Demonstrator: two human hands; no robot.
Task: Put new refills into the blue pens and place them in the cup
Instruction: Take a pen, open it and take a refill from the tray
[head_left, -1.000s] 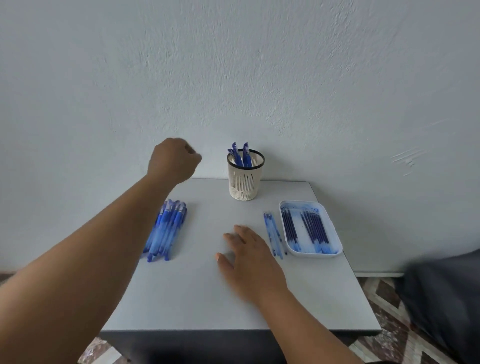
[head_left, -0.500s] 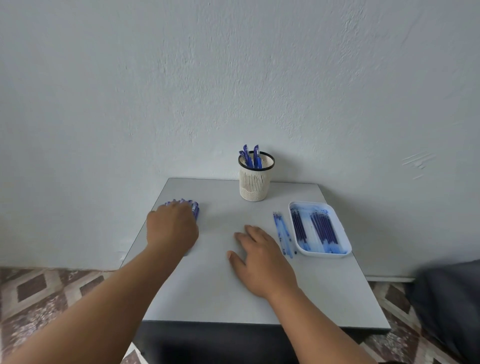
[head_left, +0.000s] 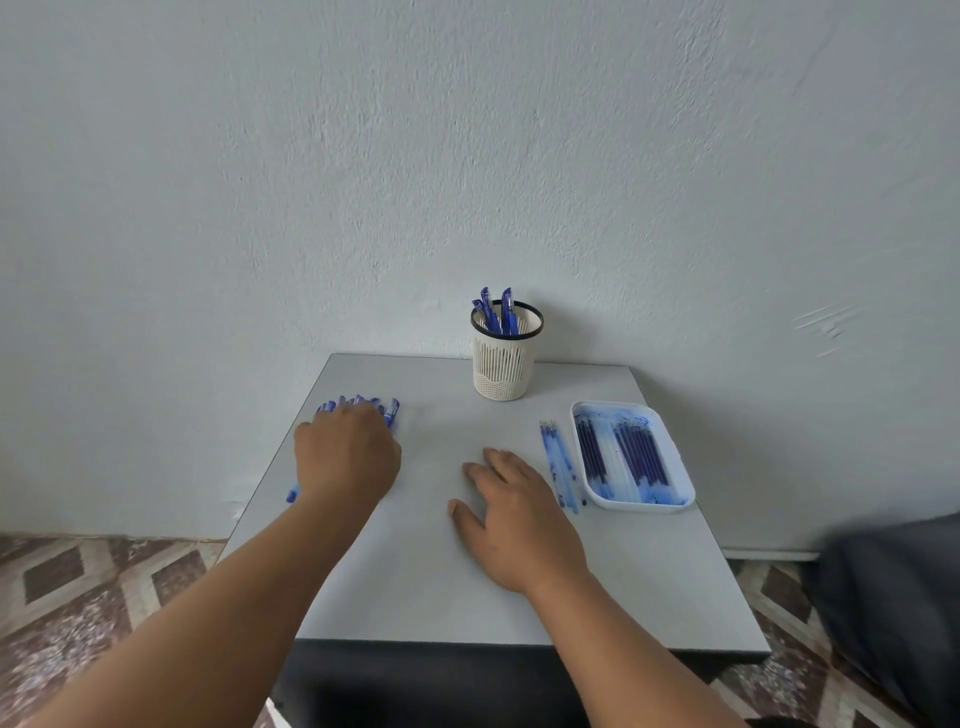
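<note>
Covering a bundle of blue pens (head_left: 363, 405) at centre-left, count hidden, the left hand (head_left: 345, 457) has its grip unseen while the right hand (head_left: 514, 514) lies flat, fingers spread, on the tabletop (head_left: 426, 587); three pens stand in one cup (head_left: 504, 358).

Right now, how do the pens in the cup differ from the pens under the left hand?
The pens in the cup stand upright with their tops above the rim of the cup; the pens on the table lie flat in a row. The cup pens are untouched at the back; the table pens are mostly covered by the left hand near the left edge. Both sets are blue.
</note>
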